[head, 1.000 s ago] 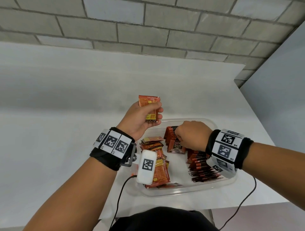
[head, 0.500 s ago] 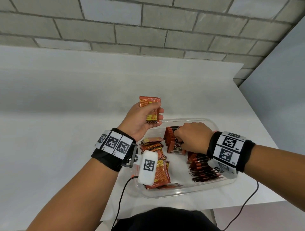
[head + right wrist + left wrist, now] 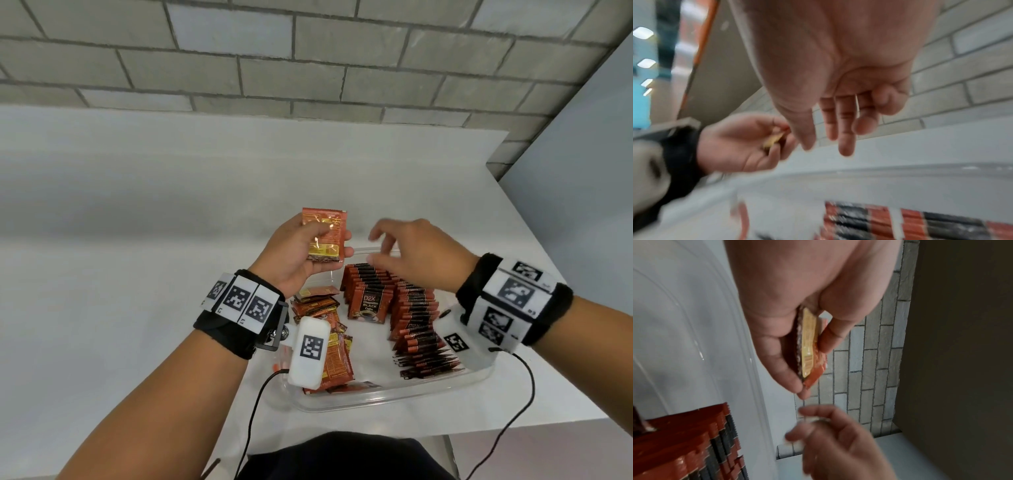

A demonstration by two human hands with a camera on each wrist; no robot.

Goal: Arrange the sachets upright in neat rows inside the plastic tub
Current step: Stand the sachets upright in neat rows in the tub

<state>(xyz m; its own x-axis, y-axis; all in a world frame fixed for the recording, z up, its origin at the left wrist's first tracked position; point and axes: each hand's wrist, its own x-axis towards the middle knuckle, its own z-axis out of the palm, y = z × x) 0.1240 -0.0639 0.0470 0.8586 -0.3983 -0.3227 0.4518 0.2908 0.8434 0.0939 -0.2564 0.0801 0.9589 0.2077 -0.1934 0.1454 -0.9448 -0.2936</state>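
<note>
My left hand [image 3: 308, 250] holds a small stack of orange sachets [image 3: 325, 236] upright above the far left corner of the clear plastic tub [image 3: 376, 397]; the left wrist view shows the stack [image 3: 809, 350] pinched between thumb and fingers. My right hand [image 3: 387, 246] hovers empty over the tub's far edge, fingers spread and relaxed, just right of the held stack. Below it, a row of red-and-black sachets [image 3: 368, 294] stands upright, with a second row [image 3: 416, 329] to its right. Loose sachets [image 3: 329, 325] lie flat on the tub's left side.
The tub sits on a white table [image 3: 137, 274] near its front right corner. A grey brick wall [image 3: 308, 68] stands behind the table. Wrist camera cables [image 3: 253, 411] hang off the table's front edge.
My right hand has lifted off the upright row and moved up and left toward the stack in my left hand, fingers opening. The left hand has stayed in place.
</note>
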